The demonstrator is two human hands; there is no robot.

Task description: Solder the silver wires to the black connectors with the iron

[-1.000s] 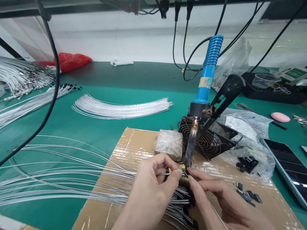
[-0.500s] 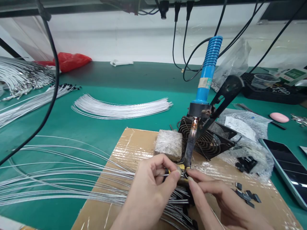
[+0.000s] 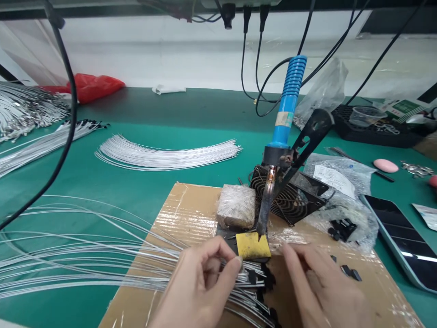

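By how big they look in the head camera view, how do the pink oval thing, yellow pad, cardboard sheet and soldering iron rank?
1. Cardboard sheet, easily largest, though partly covered
2. Soldering iron
3. Yellow pad
4. Pink oval thing

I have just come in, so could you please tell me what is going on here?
A person works over cardboard. The left hand, thumb and forefinger pinched together, is over a spread of thin wires; whether it grips one is unclear. The right hand is apart from it, beside small black pieces; what it holds, if anything, is hidden. Beyond the hands, a blue-handled soldering iron points down at a yellow pad.
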